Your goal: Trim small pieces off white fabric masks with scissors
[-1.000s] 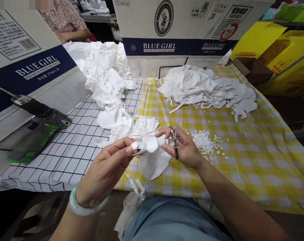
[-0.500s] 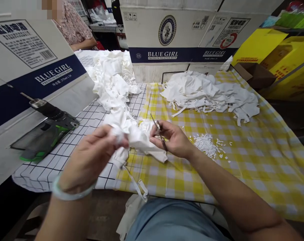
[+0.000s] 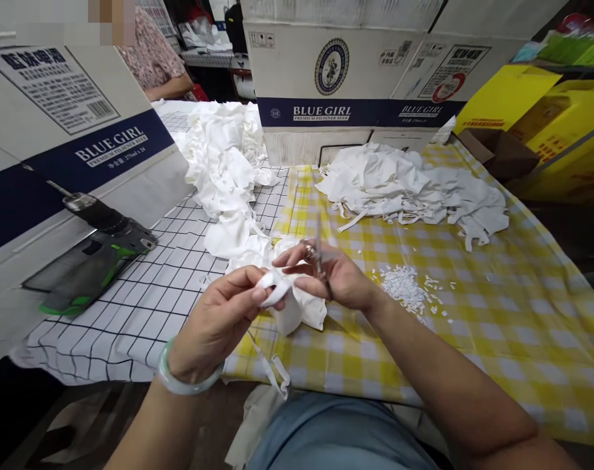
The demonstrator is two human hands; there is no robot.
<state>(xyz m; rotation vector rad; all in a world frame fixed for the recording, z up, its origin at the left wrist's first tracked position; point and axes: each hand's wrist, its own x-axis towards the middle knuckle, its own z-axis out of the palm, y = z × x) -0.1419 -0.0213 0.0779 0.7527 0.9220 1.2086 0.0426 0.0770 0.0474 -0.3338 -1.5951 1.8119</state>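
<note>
My left hand point(image 3: 218, 320), with a pale green bangle at the wrist, pinches a folded piece of white cloth point(image 3: 273, 287) in front of me. My right hand point(image 3: 343, 279) is closed around small metal scissors point(image 3: 318, 256), whose blades point away and are blurred. The thumb of that hand reaches the cloth from the right, and whether its fingertips also grip it I cannot tell. Loose white cloth lies below and behind both hands. A thin white strap point(image 3: 272, 369) hangs at the table's front edge.
A heap of white cloth pieces point(image 3: 223, 156) lies back left, another heap point(image 3: 414, 179) back right. Small white snippets point(image 3: 405, 287) are piled right of my hands. A drill-like tool point(image 3: 101, 241) leans at the left by a beer carton point(image 3: 115, 147). Another carton point(image 3: 321, 137) stands behind. A person's arm point(image 3: 172, 86) shows beyond.
My left hand has moved right with the white cloth and now meets my right hand. The scissors have turned more upright in my right hand.
</note>
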